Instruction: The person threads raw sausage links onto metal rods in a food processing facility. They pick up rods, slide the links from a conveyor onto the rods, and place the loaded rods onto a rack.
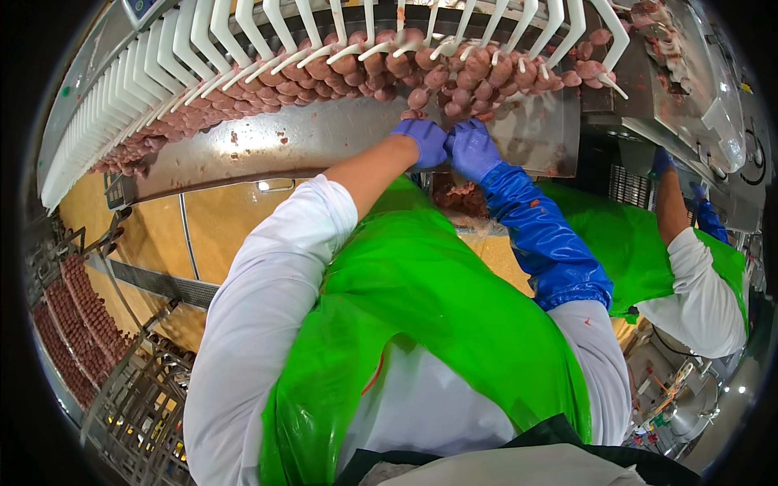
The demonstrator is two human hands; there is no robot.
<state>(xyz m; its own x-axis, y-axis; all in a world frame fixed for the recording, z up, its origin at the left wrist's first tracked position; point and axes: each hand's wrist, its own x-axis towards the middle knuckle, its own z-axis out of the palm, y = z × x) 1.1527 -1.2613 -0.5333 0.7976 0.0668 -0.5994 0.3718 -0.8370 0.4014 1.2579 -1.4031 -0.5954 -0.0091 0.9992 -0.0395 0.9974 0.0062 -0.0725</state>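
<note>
My left hand (424,142), in a purple glove, is closed just below the hanging sausage links (417,98). A small link meets its fingertips. Right beside it, nearly touching, my right hand (473,150) is closed too, its fingers curled inward, and what they pinch is hidden. A blue plastic sleeve (543,235) covers my right forearm. Above both hands, strings of short, round, pinkish sausages hang in loops from a row of white hooks (267,36). Beneath the links lies a sloping metal tray (316,134).
To the right a co-worker in a green apron (628,243) reaches toward metal machinery (681,97) with meat scraps on it. Reddish meat (459,197) lies below my hands. At the lower left, a metal rack (142,405) stands near more hanging sausage strings (85,324).
</note>
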